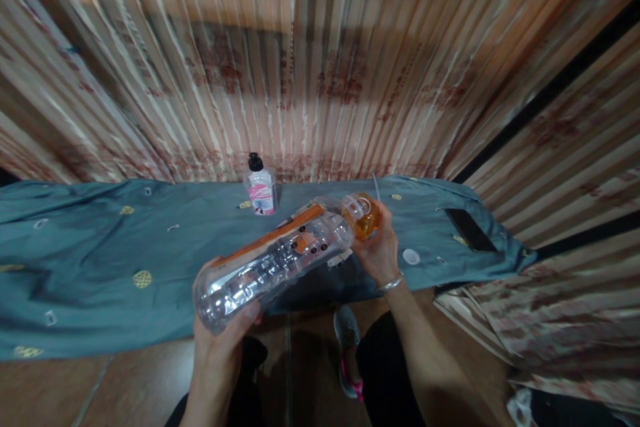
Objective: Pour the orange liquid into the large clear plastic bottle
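left hand [220, 337] is curled around the base end of the large clear bottle [273, 273], thumb along the near side, fingertips showing at the far side; grip is part open, as wide as the bottle demands, probably to bear its weight from below; the bottle is tilted, base low toward the person, narrow end up to the right, over the front of the cloth-covered table [165, 253]; an orange panel runs along its upper side; right hand [376, 250] is closed around the amber container [367, 219], fingers mostly hidden behind it; it sits right at the bottle's narrow end, likely so the two ends stay lined up; cannot tell if they touch or are joined; silver bracelet [391, 282] on the right wrist; black-capped bottle [261, 192] stands upright near the back edge, apparently set aside out of the hands' way; white disc [411, 256] lies flat just beside the right hand, perhaps put there to be within reach; dark flat slab [470, 230], phone-like, lies farther right, well apart from both hands, seemingly kept out of the work area
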Demonstrator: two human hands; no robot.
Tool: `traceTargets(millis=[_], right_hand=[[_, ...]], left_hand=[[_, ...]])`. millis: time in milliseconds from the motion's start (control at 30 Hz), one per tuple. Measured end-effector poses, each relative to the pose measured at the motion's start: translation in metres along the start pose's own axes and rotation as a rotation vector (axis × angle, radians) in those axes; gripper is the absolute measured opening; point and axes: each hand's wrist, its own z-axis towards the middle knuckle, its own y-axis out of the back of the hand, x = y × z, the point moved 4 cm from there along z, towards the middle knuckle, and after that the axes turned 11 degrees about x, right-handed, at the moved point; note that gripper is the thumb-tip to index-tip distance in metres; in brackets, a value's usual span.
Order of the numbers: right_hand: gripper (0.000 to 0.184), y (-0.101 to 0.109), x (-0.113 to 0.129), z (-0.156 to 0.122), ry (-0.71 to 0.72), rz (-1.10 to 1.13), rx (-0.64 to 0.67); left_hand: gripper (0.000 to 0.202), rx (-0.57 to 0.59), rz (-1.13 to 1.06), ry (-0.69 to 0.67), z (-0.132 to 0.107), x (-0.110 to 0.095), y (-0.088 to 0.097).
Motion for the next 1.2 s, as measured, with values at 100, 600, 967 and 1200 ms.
traceTargets(millis=[100,600,967,1200], right_hand=[[0.085,0.0,0.0,0.0,-0.009,0.003,-0.011],[0.094,0.001,-0.003,-0.001,0.018,0.02,0.005],[0.087,0.004,-0.001,0.003,0.03,0.02,0.044],[0.084,0.003,0.002,0.0,0.029,-0.018,-0.016]], left_hand=[[0.099,0.002,0.015,-0.026,0.002,0.001,0.003],[0.099,-0.017,0.064,-0.074,0.004,0.005,0.009],[0.107,-0.028,0.121,-0.09,0.0,0.0,0.012],[0.113,-0.064,0.143,-0.081,-0.005,-0.01,0.007]])
